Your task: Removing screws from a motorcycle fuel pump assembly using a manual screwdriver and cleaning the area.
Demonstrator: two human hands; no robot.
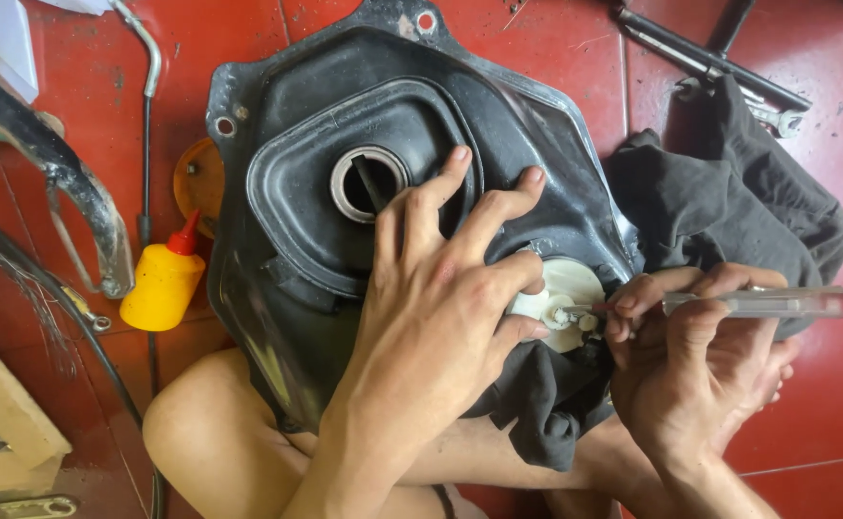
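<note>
So the black tank [296,240] is lying on the person's legs over the red floor [825,404], filler hole [368,183] facing up, dark inside, can't tell what's in it. The white pump unit [567,300] sits in the tank's lower right opening, with a dark rag [738,207] bunched around it and spilling off to the right.

Left hand [440,308] is spread flat on the tank, fingers wide, two of them touching the white unit's edge, not gripping anything. Right hand [700,365] has a closed grip on a clear-handled screwdriver [767,303], tip at the fitting in the middle of the white unit.

Left of the tank stands a yellow squeeze bottle [164,281] with a red nozzle, capped. Some wrenches [729,72] lie top right.
</note>
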